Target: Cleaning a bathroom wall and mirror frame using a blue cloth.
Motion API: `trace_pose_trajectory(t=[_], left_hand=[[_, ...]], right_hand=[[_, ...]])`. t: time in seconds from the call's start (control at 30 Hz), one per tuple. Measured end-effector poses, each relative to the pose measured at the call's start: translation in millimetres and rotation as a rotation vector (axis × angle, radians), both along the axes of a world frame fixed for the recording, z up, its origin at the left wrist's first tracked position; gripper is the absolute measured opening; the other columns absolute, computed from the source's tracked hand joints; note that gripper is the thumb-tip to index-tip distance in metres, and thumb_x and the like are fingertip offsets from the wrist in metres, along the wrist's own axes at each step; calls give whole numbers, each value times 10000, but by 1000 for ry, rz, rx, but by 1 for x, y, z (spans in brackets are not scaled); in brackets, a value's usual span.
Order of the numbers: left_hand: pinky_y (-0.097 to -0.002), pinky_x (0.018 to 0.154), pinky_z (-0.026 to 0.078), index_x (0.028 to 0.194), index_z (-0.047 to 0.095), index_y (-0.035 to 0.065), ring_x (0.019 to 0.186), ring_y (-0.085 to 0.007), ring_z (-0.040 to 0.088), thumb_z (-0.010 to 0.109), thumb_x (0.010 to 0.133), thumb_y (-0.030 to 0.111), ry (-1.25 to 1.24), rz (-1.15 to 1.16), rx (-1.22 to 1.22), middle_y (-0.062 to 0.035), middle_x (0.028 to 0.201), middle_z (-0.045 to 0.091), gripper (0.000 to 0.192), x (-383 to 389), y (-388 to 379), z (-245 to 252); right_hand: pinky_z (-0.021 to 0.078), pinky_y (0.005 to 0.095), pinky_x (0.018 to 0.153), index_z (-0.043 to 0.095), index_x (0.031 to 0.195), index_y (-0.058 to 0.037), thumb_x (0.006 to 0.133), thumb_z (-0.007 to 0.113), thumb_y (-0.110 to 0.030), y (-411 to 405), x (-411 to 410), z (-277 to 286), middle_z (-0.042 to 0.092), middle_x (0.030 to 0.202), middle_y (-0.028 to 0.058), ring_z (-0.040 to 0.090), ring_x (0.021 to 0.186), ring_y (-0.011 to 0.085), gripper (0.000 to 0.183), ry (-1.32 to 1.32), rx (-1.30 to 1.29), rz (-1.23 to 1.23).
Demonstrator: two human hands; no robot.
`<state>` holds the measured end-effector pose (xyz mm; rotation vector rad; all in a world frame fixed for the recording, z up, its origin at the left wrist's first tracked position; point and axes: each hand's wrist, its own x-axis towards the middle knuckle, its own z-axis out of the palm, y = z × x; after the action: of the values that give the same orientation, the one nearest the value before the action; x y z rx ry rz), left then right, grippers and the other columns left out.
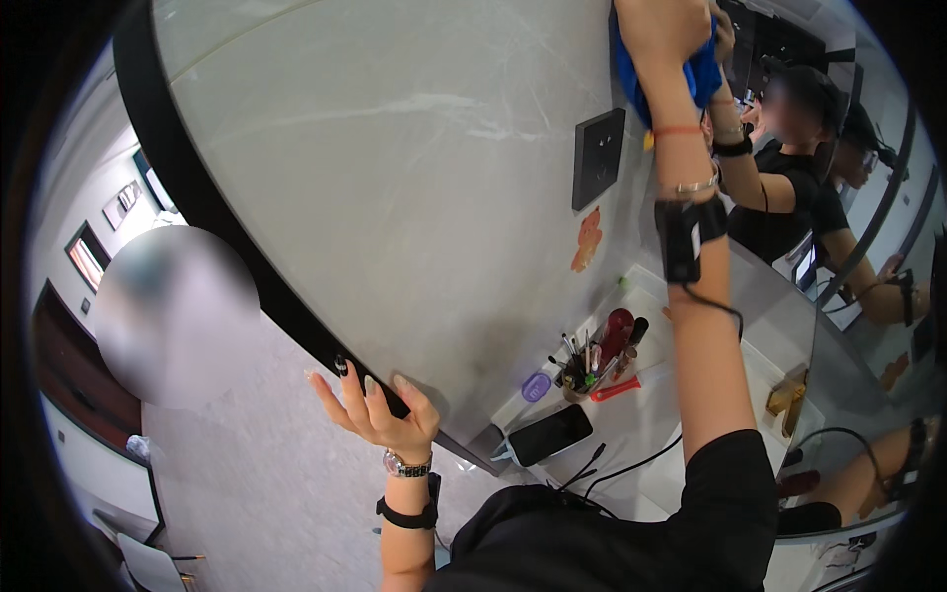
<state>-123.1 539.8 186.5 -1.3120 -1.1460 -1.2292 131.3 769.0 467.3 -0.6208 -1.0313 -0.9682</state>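
Observation:
My right hand [669, 33] is raised at the top of the view, with a blue cloth [632, 78] bunched under it. The cloth lies against or right beside the mirror [762, 274], which reflects my arm and black clothing. My fingertips there are partly cut off by the frame. Lower left, my left hand [388, 418] has its fingers spread and holds nothing. It is beside the black edge trim [296, 333] of the grey marble-look wall [414, 207]; whether it touches the trim I cannot tell.
Below the mirror, a white counter [629, 436] bears a black smartphone [551, 435], a brush holder [581, 377], a red bottle [616, 333] and a purple case [536, 386]. A dark switch panel [598, 159] and a bear sticker [587, 240] are on the wall. Cables [629, 473] hang near my body.

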Motion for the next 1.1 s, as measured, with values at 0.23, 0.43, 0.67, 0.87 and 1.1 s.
trace_pose_trajectory(t=[0.23,0.43,0.67,0.87,1.1], left_hand=[[-606,1077,269,1314,358,63,1351,-509,278,511,845,42,-21,4,-4,-210,1384,424,494,5,3,-2],[-641,1060,275,1273,384,80,1334,-549,269,513,831,66,-38,49,-11,-192,1354,445,460,0,0,-4],[-639,1056,282,1310,380,109,1335,-540,277,511,824,66,-52,20,12,-170,1353,465,505,2,2,-3],[-583,1097,260,1384,345,90,1381,-462,265,507,850,25,-3,-9,34,-220,1381,444,561,6,5,1],[-582,1090,270,1380,345,87,1378,-464,271,506,847,22,-8,9,20,-223,1376,452,560,1,1,0]], right_hand=[[535,462,674,680,801,-69,889,563,-281,60,50,90,682,775,185,671,727,369,257,145,-231,-350],[548,415,616,669,724,-62,879,517,-201,68,38,53,682,713,156,690,679,312,258,91,-274,-557],[531,382,650,674,766,-49,863,535,-175,53,48,-23,687,752,143,667,715,292,212,-111,-368,-687],[542,391,636,652,757,-46,853,564,-206,38,52,-90,668,725,144,657,777,314,207,-92,-587,-610],[557,389,586,622,737,-10,845,554,-175,33,38,-165,653,693,163,656,742,313,209,-57,-767,-455]])
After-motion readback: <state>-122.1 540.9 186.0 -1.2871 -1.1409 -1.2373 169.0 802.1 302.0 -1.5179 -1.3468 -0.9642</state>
